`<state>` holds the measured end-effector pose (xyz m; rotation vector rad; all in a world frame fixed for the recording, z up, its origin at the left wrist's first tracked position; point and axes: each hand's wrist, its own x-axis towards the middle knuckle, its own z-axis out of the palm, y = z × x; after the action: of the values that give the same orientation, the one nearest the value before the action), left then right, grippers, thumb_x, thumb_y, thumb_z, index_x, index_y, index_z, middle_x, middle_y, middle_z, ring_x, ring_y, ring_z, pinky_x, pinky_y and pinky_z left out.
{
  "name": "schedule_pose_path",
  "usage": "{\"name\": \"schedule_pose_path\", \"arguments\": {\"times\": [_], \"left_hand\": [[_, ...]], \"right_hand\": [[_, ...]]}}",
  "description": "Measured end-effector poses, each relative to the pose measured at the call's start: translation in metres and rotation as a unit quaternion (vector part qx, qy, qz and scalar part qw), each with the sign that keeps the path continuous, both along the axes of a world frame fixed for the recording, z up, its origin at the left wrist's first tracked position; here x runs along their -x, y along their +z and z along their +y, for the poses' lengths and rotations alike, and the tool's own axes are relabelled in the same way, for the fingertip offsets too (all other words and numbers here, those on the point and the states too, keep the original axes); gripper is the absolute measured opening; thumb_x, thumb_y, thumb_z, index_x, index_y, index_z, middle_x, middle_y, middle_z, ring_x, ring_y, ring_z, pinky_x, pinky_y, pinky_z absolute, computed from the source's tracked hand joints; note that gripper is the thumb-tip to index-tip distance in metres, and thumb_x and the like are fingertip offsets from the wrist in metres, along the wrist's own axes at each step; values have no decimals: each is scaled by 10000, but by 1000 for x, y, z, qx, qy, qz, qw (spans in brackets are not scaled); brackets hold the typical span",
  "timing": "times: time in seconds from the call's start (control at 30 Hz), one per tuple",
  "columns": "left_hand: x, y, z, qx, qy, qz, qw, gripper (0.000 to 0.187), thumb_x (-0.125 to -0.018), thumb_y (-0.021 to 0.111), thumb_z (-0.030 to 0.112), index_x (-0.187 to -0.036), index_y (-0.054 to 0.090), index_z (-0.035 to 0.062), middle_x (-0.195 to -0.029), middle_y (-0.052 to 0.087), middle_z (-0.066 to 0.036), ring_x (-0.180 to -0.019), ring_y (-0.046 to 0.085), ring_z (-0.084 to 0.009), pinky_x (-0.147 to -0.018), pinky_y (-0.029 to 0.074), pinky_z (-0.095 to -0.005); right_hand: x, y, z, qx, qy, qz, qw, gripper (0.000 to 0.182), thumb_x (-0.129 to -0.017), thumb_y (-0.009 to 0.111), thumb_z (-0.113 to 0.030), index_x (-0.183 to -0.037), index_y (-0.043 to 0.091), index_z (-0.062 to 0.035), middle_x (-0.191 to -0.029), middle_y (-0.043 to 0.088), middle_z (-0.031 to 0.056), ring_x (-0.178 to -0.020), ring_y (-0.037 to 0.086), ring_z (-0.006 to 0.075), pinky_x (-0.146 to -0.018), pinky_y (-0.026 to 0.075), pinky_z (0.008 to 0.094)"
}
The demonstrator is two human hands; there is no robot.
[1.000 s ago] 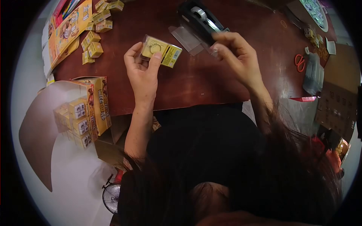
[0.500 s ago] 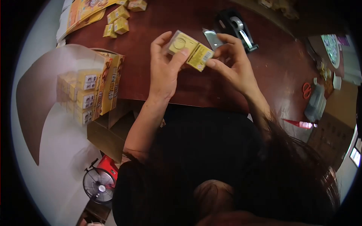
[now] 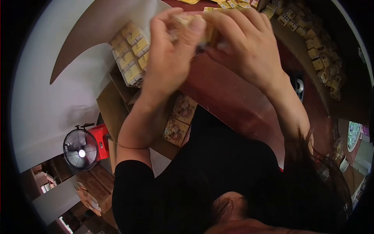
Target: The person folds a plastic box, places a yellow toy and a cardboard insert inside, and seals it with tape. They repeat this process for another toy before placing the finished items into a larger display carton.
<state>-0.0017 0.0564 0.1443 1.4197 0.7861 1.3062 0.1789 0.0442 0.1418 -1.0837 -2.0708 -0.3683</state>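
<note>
Raised over the table's far left part, my left hand (image 3: 167, 58) is closed round a small yellow box (image 3: 211, 34), thumb on top. My right hand (image 3: 251, 48) grips the same box from the other side, its fingers bent over it. Motion blur and the fingers cover most of the box, so its print cannot be read. Just left of my left hand stands a stack of similar yellow boxes (image 3: 132, 74) in clear wrap.
An open cardboard carton (image 3: 111, 99) below the table edge holds printed boxes (image 3: 183, 109). Many small boxes (image 3: 321, 62) are piled at the right on the red table (image 3: 233, 97). A black tape dispenser (image 3: 299, 87) lies near my right forearm. A fan (image 3: 80, 150) stands lower left.
My view has swung left. Both hands have moved up in the view with the yellow box, and my right hand now covers more of it.
</note>
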Motion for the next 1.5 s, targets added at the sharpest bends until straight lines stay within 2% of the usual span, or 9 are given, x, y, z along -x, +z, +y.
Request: {"name": "schedule_pose_path", "arguments": {"times": [0.13, 0.2, 0.4, 0.47, 0.67, 0.87, 1.13, 1.23, 1.5], "left_hand": [[72, 11, 52, -155, 97, 220, 958, 440, -1054, 530, 379, -1315, 534, 25, -1075, 625, -83, -965, 622, -138, -808, 514, -279], [72, 25, 58, -188, 230, 524, 798, 410, -999, 581, 438, -1157, 608, 61, -1131, 671, -166, -992, 664, -300, -835, 527, -394], [59, 14, 76, -42, 183, 712, 676, 477, -989, 491, 515, -1009, 688, 81, -1118, 683, -159, -1026, 631, -384, -873, 495, -457], [67, 2, 93, -143, 166, 807, 548, 520, -1000, 452, 534, -1026, 713, 85, -1135, 679, -158, -1060, 614, -386, -934, 465, -460], [80, 13, 92, -223, 146, 704, 658, 458, -1016, 494, 458, -1126, 719, 73, -1150, 678, -167, -1065, 619, -372, -957, 454, -461], [-5, -1, 4, -337, 69, 519, 783, 388, -929, 670, 361, -1156, 680, 46, -1105, 687, -138, -1027, 636, -344, -893, 491, -435], [-145, -137, -52, 3, -287, 399, 871, 579, -894, 714, 321, -1334, 526, -5, -1268, 614, -208, -1164, 613, -358, -932, 521, -429], [-161, -139, -63, 193, -374, 285, 861, 788, -959, 669, 297, -1490, 268, -125, -1528, 359, -312, -1355, 479, -337, -1111, 418, -404], [-163, -133, -66, 339, -344, 159, 861, 876, -967, 657, 249, -1526, 108, -142, -1581, 219, -343, -1490, 266, -359, -1209, 261, -419]], "right_hand": [[56, -29, 112, -4, 85, 47, 995, 553, -783, 795, -323, -1271, 620, -132, -1195, 662, 72, -1127, 597, 290, -981, 443, 424], [73, -27, 125, 94, 113, 8, 989, 570, -807, 779, -351, -1299, 609, -119, -1228, 650, 95, -1166, 584, 304, -1021, 427, 444], [41, -34, 84, 137, 59, 19, 989, 639, -896, 707, -439, -1412, 538, -102, -1418, 536, 127, -1365, 431, 312, -1176, 281, 497], [-9, -30, 77, 171, -32, 0, 985, 681, -883, 680, -528, -1422, 522, -141, -1386, 568, 120, -1338, 477, 336, -1153, 321, 539], [-157, -44, -12, 482, -360, -139, 787, 867, -804, 735, -593, -1484, 433, -149, -1327, 602, 161, -1204, 602, 357, -1013, 492, 470], [-202, -105, -92, 451, -419, -57, 786, 763, -817, 738, -483, -1409, 432, -110, -1305, 580, 227, -1134, 631, 373, -934, 522, 488], [-209, -91, -113, 419, -512, -186, 726, 797, -727, 829, -366, -1397, 468, -128, -1409, 514, 164, -1249, 542, 366, -1007, 475, 482], [-202, -113, -109, 341, -227, -131, 903, 911, -599, 897, -278, -1394, 487, -104, -1417, 494, 139, -1335, 470, 345, -1105, 396, 458], [-193, -107, -70, 589, -201, -139, 771, 866, -548, 924, -275, -1265, 514, -13, -1334, 552, 158, -1231, 525, 342, -997, 461, 445]]}}
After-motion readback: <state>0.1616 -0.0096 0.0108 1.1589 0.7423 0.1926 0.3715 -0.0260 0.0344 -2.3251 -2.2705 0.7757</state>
